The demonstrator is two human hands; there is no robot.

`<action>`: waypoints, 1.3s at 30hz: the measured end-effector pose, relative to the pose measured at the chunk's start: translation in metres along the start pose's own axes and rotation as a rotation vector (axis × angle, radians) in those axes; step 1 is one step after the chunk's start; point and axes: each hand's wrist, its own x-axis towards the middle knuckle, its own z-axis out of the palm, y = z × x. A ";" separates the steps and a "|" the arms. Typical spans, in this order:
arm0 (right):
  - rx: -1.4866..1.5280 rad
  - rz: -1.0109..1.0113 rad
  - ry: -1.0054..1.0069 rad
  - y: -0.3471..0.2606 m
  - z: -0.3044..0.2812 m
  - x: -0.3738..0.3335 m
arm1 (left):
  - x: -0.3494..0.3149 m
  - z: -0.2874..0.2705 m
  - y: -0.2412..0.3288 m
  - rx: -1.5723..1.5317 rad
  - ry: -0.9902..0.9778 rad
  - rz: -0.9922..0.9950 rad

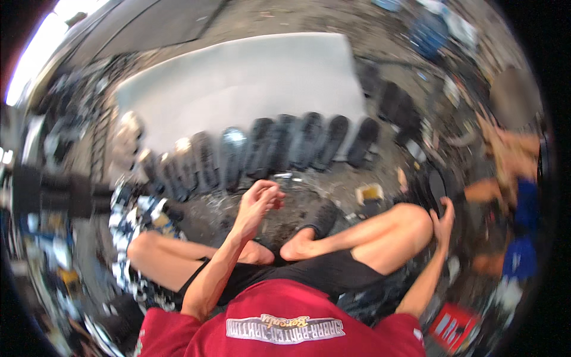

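My left hand [262,201] is raised in front of my crossed legs, its fingers curled together; whether anything small sits between them is hidden. Out to the right, beyond my knee, my right hand [442,225] grips the lower edge of a black sandal [438,185], whose oval sole faces up. Past my left hand runs a row of dark sandals or soles, among them a shiny one [233,156] and a black one [363,141]. The row lies partly on a white sheet [250,68].
A co-worker's arm [483,190] and blue clothing [526,205] are close beside my right hand. On the ground stands a small tub with yellow contents [370,193]. A red box [453,327] lies at lower right, more dark footwear [399,108] at far right, clutter [56,238] at left.
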 end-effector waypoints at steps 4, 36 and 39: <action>-0.330 -0.016 -0.043 0.013 0.011 -0.006 | 0.027 -0.062 0.019 -0.034 0.222 0.099; -0.106 -0.133 -0.467 -0.305 0.048 0.079 | 0.135 -0.462 -0.041 0.601 2.043 -0.389; -0.131 -0.113 -0.468 -0.304 0.050 0.081 | 0.127 -0.501 -0.041 0.417 1.843 -0.569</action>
